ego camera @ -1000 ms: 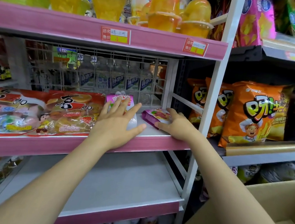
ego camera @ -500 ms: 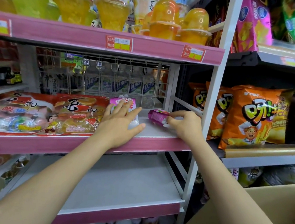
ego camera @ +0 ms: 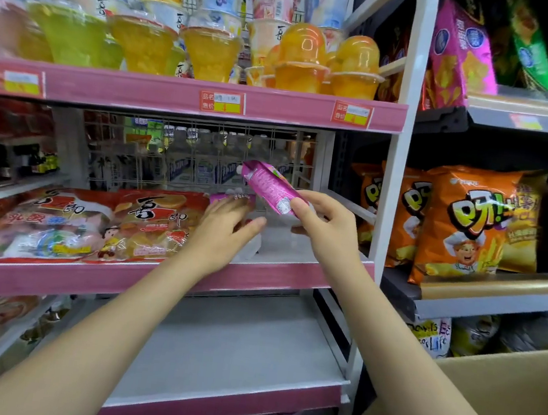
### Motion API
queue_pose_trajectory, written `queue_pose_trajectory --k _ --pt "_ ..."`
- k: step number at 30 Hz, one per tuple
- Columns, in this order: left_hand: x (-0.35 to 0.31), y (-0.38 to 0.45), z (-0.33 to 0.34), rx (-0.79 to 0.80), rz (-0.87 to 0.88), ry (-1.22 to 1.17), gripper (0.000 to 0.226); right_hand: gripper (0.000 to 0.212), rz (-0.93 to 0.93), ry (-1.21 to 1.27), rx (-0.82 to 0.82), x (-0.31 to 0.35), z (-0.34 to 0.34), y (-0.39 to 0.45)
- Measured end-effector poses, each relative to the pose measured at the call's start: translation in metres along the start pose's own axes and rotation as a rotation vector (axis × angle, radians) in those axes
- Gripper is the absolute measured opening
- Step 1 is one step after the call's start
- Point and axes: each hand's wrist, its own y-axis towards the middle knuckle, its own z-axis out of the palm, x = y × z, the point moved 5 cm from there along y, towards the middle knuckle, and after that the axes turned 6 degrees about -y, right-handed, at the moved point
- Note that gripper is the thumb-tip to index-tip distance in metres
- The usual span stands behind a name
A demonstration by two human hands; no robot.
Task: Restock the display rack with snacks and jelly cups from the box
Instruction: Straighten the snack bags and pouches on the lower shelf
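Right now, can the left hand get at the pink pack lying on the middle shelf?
Probably yes. The left hand is open and already lies over the pink pack, nothing between them. The right hand holds the other pink pouch raised, clear of that spot.

On my middle shelf (ego camera: 292, 271) the snack bags (ego camera: 84, 222) lie left, my hands right of them. Jelly cups (ego camera: 202, 50) stand on the shelf above; the box (ego camera: 497, 400) sits lower right
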Motion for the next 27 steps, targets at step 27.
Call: queue_pose_trajectory --k 27 --pt "0.014 -0.042 -0.029 0.074 -0.437 -0.979 0.058 0.030 0.319 0.147 0.464 -0.002 0.061 -0.022"
